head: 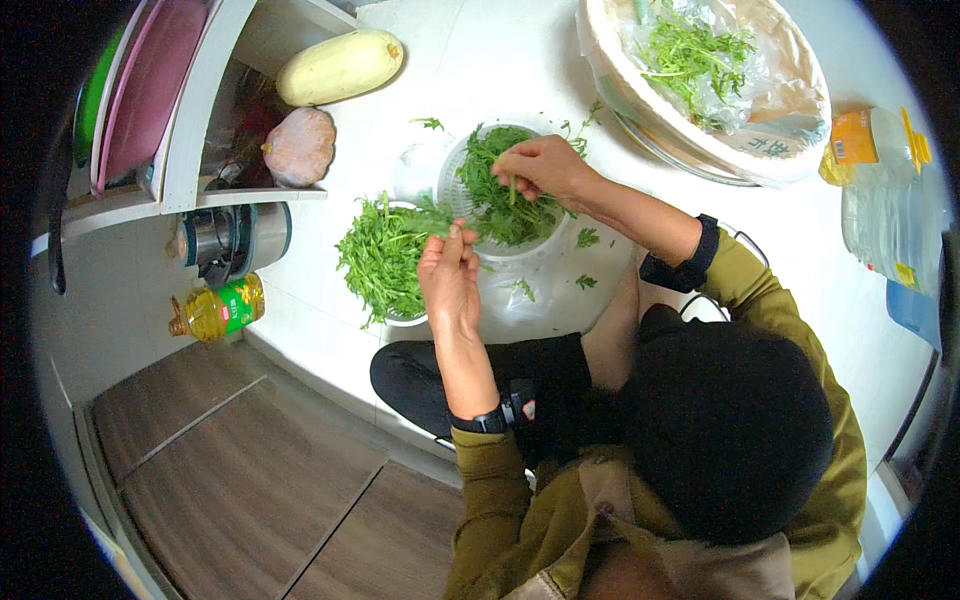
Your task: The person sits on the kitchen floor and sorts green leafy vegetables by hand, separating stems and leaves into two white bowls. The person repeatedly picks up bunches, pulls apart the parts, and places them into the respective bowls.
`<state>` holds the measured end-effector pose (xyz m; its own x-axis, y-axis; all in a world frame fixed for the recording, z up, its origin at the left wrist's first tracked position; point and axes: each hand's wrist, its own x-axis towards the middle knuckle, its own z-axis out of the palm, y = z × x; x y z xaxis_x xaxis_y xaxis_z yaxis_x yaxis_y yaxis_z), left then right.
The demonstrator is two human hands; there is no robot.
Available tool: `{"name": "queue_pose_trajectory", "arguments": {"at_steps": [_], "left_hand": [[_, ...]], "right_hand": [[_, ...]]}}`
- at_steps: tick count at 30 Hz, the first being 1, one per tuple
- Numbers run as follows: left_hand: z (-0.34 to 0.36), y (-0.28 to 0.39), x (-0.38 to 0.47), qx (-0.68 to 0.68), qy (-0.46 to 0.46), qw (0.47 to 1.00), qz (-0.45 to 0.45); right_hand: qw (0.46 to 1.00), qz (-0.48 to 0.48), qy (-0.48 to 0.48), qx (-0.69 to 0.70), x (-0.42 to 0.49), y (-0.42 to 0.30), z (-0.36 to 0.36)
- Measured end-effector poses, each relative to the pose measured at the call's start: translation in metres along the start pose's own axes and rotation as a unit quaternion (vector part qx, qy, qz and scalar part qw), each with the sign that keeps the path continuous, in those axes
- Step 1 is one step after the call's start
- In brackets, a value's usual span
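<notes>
My left hand [448,279] pinches a leafy green sprig [429,219] between thumb and fingertips, just right of a bowl heaped with cut greens [380,259]. Above a white plastic colander [452,187] is my right hand [546,171], its fingers closed around a short pale green stem [512,190]. Darker feathery leaves [501,217] fill much of the colander, whose slotted wall shows on the left. Stray leaves [587,238] lie to its right and below it, some on a clear plastic sheet or bag [517,304].
A large lined basket [780,154] with more greens [694,64] stands at upper right, near plastic bottles [885,217]. A pale green gourd [341,67], a ribbed pumpkin [300,148], a steel appliance [236,234] and an oil bottle [225,307] line the left. Below, the white surface ends at an edge [322,375].
</notes>
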<state>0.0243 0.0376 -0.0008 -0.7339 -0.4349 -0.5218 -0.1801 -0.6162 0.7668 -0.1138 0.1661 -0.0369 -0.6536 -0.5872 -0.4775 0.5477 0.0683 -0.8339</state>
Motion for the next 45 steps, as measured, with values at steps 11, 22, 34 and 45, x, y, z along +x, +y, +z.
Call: {"name": "queue_pose_trajectory", "arguments": {"at_steps": [11,22,34,45], "left_hand": [[-0.041,0.015,-0.004,0.21,0.059,0.954,0.205],[-0.129,0.044,0.046,0.725,0.259,0.595,0.232],[-0.063,0.036,0.013,0.578,0.197,0.701,0.368],[0.033,-0.077,0.102,0.337,0.094,0.926,-0.14]], "right_hand": [[0.985,-0.104,-0.11,-0.084,-0.014,-0.006,0.054],[0.81,-0.243,0.134,-0.517,0.016,0.018,-0.031],[0.714,-0.221,0.082,-0.659,0.001,0.05,0.014],[0.835,-0.287,0.112,-0.455,-0.042,0.023,-0.034]]}}
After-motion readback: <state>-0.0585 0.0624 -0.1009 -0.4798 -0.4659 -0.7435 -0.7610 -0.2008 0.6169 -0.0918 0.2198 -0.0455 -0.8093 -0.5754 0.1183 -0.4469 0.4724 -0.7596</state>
